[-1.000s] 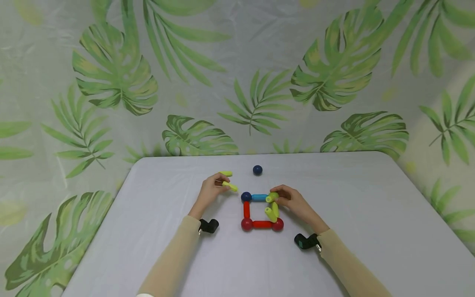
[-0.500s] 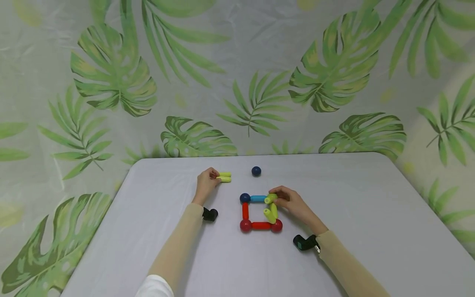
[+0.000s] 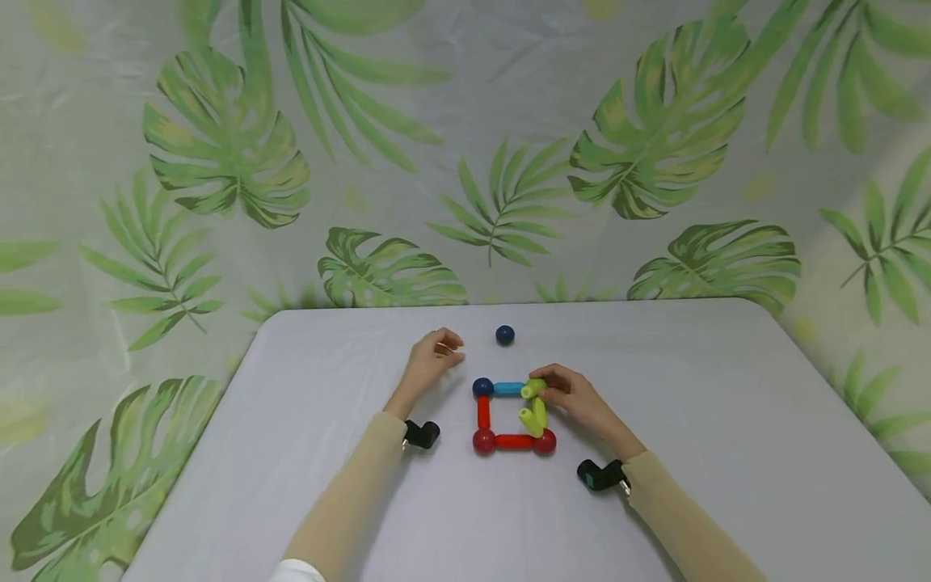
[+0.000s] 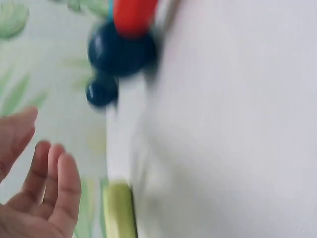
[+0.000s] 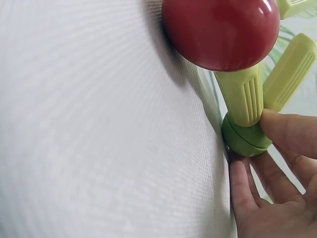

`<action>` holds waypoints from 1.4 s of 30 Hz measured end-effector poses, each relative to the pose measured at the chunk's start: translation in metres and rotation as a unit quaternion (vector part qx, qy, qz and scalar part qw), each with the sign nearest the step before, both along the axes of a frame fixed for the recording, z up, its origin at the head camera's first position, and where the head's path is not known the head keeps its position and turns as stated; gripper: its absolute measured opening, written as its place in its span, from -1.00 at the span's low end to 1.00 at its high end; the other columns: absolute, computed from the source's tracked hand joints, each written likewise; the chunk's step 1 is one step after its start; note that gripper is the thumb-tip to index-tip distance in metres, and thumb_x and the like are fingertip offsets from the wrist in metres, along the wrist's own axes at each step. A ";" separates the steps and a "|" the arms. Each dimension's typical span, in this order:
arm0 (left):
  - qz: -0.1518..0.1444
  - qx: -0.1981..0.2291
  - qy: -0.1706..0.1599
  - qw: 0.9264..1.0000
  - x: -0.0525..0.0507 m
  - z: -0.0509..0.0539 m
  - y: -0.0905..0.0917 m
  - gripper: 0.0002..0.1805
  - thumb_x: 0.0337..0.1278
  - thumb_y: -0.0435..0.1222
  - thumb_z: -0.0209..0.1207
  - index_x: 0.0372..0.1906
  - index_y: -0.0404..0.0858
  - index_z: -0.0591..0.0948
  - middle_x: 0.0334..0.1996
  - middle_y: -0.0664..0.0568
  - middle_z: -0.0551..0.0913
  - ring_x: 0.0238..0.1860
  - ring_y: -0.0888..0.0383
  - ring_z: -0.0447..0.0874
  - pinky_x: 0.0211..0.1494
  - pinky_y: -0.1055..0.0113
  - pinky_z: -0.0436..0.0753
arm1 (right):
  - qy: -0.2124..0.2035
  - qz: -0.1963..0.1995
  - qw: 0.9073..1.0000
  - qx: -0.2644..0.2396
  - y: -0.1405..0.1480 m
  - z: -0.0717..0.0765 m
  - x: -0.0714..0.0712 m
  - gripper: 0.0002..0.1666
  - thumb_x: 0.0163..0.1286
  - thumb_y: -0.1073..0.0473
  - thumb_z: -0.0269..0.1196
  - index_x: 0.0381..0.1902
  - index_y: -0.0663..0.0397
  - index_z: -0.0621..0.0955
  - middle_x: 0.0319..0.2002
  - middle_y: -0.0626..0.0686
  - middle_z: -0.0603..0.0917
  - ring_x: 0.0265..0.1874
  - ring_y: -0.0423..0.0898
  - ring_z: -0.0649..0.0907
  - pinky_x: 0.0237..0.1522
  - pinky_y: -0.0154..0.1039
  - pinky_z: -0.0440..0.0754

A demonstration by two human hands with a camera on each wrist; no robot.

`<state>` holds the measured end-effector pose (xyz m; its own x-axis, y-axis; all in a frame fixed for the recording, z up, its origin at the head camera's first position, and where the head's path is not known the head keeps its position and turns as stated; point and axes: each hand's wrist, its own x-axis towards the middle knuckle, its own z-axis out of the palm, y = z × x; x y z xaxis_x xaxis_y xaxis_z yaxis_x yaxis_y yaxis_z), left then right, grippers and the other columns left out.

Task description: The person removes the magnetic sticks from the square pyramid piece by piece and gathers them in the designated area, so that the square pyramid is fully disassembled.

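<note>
On the table lies a square of balls and rods: a navy ball (image 3: 482, 388), a light blue rod (image 3: 508, 389), red rods (image 3: 514, 442), red balls (image 3: 545, 441) and a green ball (image 5: 246, 136). A yellow-green rod (image 5: 242, 96) links the green ball to one red ball. Two more yellow-green rods (image 3: 531, 422) stick up from the right side. My right hand (image 3: 578, 398) pinches the green ball between thumb and fingers. My left hand (image 3: 429, 361), holding nothing, hovers left of the navy ball, its thumb and fingers apart.
A loose navy ball (image 3: 505, 335) sits farther back on the white table (image 3: 655, 356). Beyond my left hand lies a yellow-green rod (image 4: 119, 213), seen in the left wrist view; the head view hides it. A leaf-patterned cloth (image 3: 509, 202) hangs behind the table.
My left hand carried a yellow-green rod back beside another one, let it go, and then came back a little to the right. My right hand has kept its hold on the green ball.
</note>
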<state>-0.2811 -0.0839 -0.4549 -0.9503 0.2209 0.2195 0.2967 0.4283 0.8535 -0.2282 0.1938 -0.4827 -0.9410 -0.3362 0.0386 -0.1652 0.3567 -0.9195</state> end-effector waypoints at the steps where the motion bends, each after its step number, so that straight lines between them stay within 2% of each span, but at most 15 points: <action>1: -0.034 0.006 -0.003 0.999 0.006 0.002 0.008 -0.81 0.09 -0.45 0.29 -0.18 -0.35 0.59 -0.19 -0.21 0.59 -0.19 -0.02 0.59 -0.07 0.20 0.59 | 0.002 0.002 1.000 -0.002 0.001 0.001 0.001 -0.65 0.41 0.34 0.13 0.13 0.28 0.49 0.10 0.25 0.52 0.07 0.14 0.52 0.15 0.04 0.44; 4: -0.131 0.012 -0.014 0.991 0.025 0.004 0.033 -0.78 0.10 -0.45 0.28 -0.13 -0.34 0.57 -0.15 -0.19 0.60 -0.18 0.03 0.61 -0.07 0.28 0.59 | -0.001 0.007 1.000 -0.014 0.003 0.002 0.001 -0.65 0.41 0.33 0.13 0.13 0.31 0.48 0.10 0.26 0.52 0.08 0.16 0.51 0.16 0.03 0.44; 6: -0.180 0.005 -0.014 0.984 0.034 0.003 0.049 -0.74 0.10 -0.44 0.29 -0.09 -0.32 0.57 -0.13 -0.14 0.59 -0.17 0.07 0.60 -0.08 0.34 0.59 | -0.001 0.013 1.000 -0.025 0.003 0.003 0.001 -0.64 0.41 0.33 0.13 0.14 0.33 0.47 0.10 0.28 0.52 0.08 0.16 0.52 0.14 0.00 0.45; 8: -0.207 -0.007 -0.005 0.978 0.040 0.001 0.061 -0.73 0.09 -0.42 0.31 -0.09 -0.29 0.57 -0.13 -0.06 0.56 -0.18 0.11 0.59 -0.10 0.39 0.59 | 0.002 0.017 0.999 -0.035 0.004 0.003 0.000 -0.64 0.41 0.33 0.14 0.13 0.34 0.47 0.09 0.28 0.53 0.08 0.17 0.52 0.12 -0.06 0.47; 10: -0.212 -0.017 0.008 0.977 0.043 -0.001 0.070 -0.74 0.08 -0.42 0.32 -0.11 -0.28 0.58 -0.16 -0.01 0.53 -0.21 0.15 0.58 -0.13 0.44 0.59 | 0.003 0.021 0.999 -0.040 0.004 0.003 0.000 -0.64 0.40 0.34 0.15 0.13 0.34 0.47 0.08 0.28 0.53 0.08 0.17 0.52 0.09 -0.11 0.48; 15: -0.166 -0.013 0.032 0.986 0.046 -0.006 0.073 -0.82 0.06 -0.48 0.29 -0.24 -0.25 0.58 -0.28 0.03 0.53 -0.26 0.20 0.59 -0.17 0.46 0.60 | -0.002 0.021 0.999 -0.033 0.003 0.001 0.000 -0.64 0.40 0.33 0.16 0.12 0.32 0.48 0.08 0.26 0.54 0.07 0.15 0.53 0.09 -0.12 0.48; 19: -0.133 0.029 0.004 0.991 0.047 -0.009 0.064 -0.84 0.07 -0.50 0.25 -0.26 -0.25 0.57 -0.27 0.03 0.59 -0.26 0.20 0.59 -0.16 0.44 0.61 | -0.006 0.009 1.000 -0.020 0.003 0.000 0.000 -0.64 0.40 0.33 0.15 0.13 0.32 0.49 0.09 0.27 0.53 0.06 0.15 0.53 0.11 -0.03 0.47; 24: -0.091 0.074 -0.035 0.992 0.045 -0.010 0.036 -0.85 0.10 -0.49 0.23 -0.20 -0.31 0.58 -0.18 -0.06 0.60 -0.22 0.10 0.62 -0.14 0.34 0.62 | -0.006 0.007 1.000 -0.011 0.002 0.001 0.000 -0.63 0.41 0.34 0.13 0.15 0.32 0.48 0.13 0.29 0.50 0.11 0.19 0.50 0.15 0.06 0.44; 28: -0.011 0.089 -0.061 0.994 0.035 -0.012 0.004 -0.81 0.05 -0.54 0.24 -0.20 -0.36 0.59 -0.16 -0.15 0.59 -0.25 0.03 0.65 -0.17 0.29 0.61 | 0.000 0.006 1.000 -0.007 0.002 0.003 0.001 -0.63 0.41 0.35 0.13 0.15 0.33 0.47 0.13 0.30 0.50 0.11 0.20 0.49 0.16 0.09 0.42; 32: 0.073 0.052 -0.072 0.993 0.022 -0.015 -0.020 -0.82 0.01 -0.53 0.27 -0.23 -0.36 0.60 -0.20 -0.16 0.62 -0.28 0.02 0.65 -0.27 0.30 0.59 | 0.003 0.001 1.000 -0.003 0.005 0.002 0.001 -0.64 0.40 0.34 0.14 0.14 0.30 0.49 0.12 0.28 0.51 0.10 0.19 0.50 0.17 0.09 0.41; 34: 0.099 0.026 -0.074 0.992 0.016 -0.016 -0.026 -0.83 0.01 -0.51 0.28 -0.24 -0.35 0.60 -0.23 -0.15 0.63 -0.28 0.01 0.64 -0.32 0.29 0.58 | 0.006 0.000 1.000 -0.002 0.005 0.002 0.001 -0.64 0.40 0.34 0.14 0.13 0.30 0.49 0.12 0.28 0.51 0.10 0.18 0.50 0.17 0.08 0.41; 38: 0.127 -0.013 -0.079 0.989 0.005 -0.018 -0.031 -0.86 0.02 -0.50 0.28 -0.27 -0.35 0.60 -0.28 -0.13 0.62 -0.26 0.00 0.60 -0.34 0.28 0.56 | 0.002 0.002 1.000 -0.003 0.003 0.003 0.000 -0.64 0.41 0.34 0.14 0.14 0.30 0.49 0.12 0.28 0.51 0.08 0.18 0.50 0.15 0.05 0.44; 42: 0.133 -0.035 -0.065 0.988 -0.004 -0.019 -0.031 -0.87 0.01 -0.52 0.26 -0.31 -0.35 0.59 -0.35 -0.10 0.60 -0.33 0.03 0.56 -0.36 0.30 0.53 | -0.010 0.005 1.000 -0.012 -0.001 0.014 0.006 -0.64 0.40 0.38 0.12 0.13 0.36 0.48 0.11 0.32 0.50 0.08 0.21 0.49 0.15 0.09 0.43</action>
<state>-0.2849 -0.1147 -0.4734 -0.9959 -0.0305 0.0850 0.0555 0.5359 0.8424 -0.2219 0.1923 -0.4689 -0.9384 -0.3443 0.0285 -0.1507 0.3335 -0.9306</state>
